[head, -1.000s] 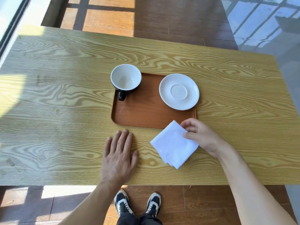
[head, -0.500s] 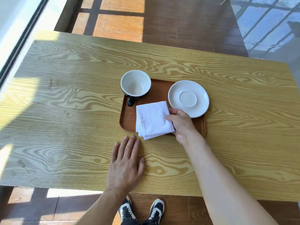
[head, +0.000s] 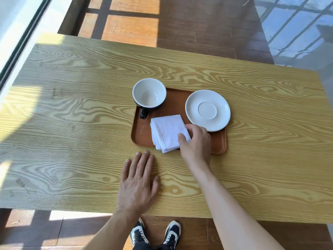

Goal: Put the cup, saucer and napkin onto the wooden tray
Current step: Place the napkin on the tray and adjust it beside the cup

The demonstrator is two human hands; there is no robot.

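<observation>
Right grip on napkin, seemingly pinching.

One table carries one tray; on the tray stand one cup at its far left corner, one saucer at its far right corner and one folded napkin at its near edge. Two hands are in view, the left hand near the table's near edge and the right hand over the tray; two shoes show beyond the table's near edge.
</observation>
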